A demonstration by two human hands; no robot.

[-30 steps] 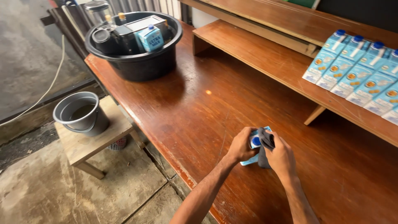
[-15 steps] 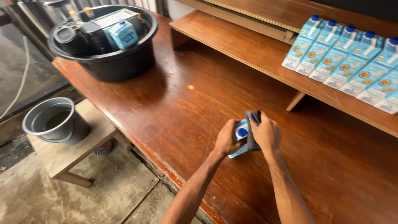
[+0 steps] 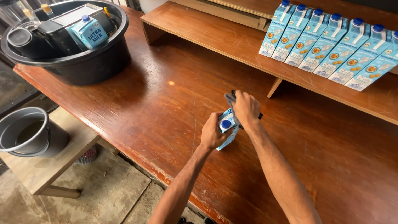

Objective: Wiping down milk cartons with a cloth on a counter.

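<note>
1. Head view, left hand (image 3: 213, 133): grip closed around the side of a small blue-and-white carton (image 3: 227, 133) with a blue screw cap, which stands on the desk (image 3: 137, 112) near its front edge; the hold looks meant to steady the carton against pressure from the other hand
2. Head view, right hand (image 3: 246, 108): grip closed on a grey cloth (image 3: 230, 101), pressed over the top and far side of the carton; the cloth lies bunched between palm and carton, as for wiping its surface
3. Head view, desk: reddish-brown wood, glossy, with a small bright spot of light near its middle
4. Head view, raised shelf (image 3: 232, 43) at the back of the desk: carries a row of tall blue cartons (image 3: 327, 43) with blue caps, upright and touching side by side, faces forward, well apart from the hands
5. Head view, black tub (image 3: 99, 58) at the far left corner of the desk: holds another small blue carton (image 3: 89, 33), tilted, among dark containers and bottles
6. Head view, below the desk on the left: a grey metal pot (image 3: 27, 132) on a low wooden stool (image 3: 54, 166), standing on a concrete floor
</note>
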